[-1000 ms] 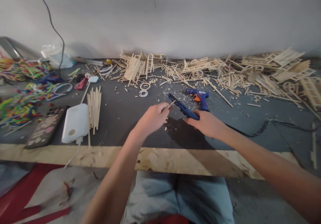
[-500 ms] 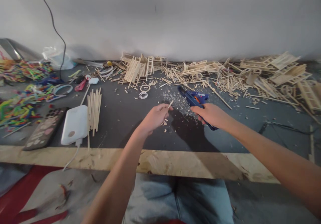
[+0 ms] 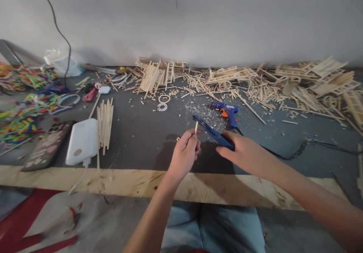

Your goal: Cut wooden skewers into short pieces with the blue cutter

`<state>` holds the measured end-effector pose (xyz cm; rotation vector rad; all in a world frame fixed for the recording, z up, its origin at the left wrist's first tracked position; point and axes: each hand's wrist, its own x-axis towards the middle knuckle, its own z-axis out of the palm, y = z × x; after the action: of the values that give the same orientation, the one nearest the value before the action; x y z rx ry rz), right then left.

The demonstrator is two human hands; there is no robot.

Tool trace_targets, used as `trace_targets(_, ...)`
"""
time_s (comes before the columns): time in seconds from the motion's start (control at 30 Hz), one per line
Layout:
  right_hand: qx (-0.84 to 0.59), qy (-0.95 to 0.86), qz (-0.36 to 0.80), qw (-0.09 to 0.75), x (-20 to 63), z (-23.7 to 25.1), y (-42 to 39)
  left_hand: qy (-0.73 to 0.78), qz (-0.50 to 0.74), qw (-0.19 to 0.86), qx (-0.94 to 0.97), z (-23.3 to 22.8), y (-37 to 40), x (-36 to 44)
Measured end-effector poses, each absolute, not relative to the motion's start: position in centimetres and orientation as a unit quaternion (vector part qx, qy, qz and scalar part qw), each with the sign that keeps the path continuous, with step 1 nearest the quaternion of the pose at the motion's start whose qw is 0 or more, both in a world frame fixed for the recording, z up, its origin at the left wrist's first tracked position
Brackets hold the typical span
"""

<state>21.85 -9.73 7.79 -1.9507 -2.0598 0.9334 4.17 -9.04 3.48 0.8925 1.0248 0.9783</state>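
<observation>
Stick pinched upright in left hand, mid-table near edge; right hand grips blue cutter, blade beside stick. Trimming step; next needs blade aligned on stick.

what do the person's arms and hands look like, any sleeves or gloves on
Both arms are bare along all that shows: no sleeves, no gloves. The left hand and right hand carry no visible rings, and no watch or band shows at either wrist. Below them, light blue jeans cover the lap.
</observation>
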Motion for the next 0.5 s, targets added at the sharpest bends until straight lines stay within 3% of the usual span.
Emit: trace_targets(0.5,-0.649,-0.7,0.294,0.034,20.5,6.5,-12.0,0.499,0.427,0.648,0.386,2.0,-13.2,3.7)
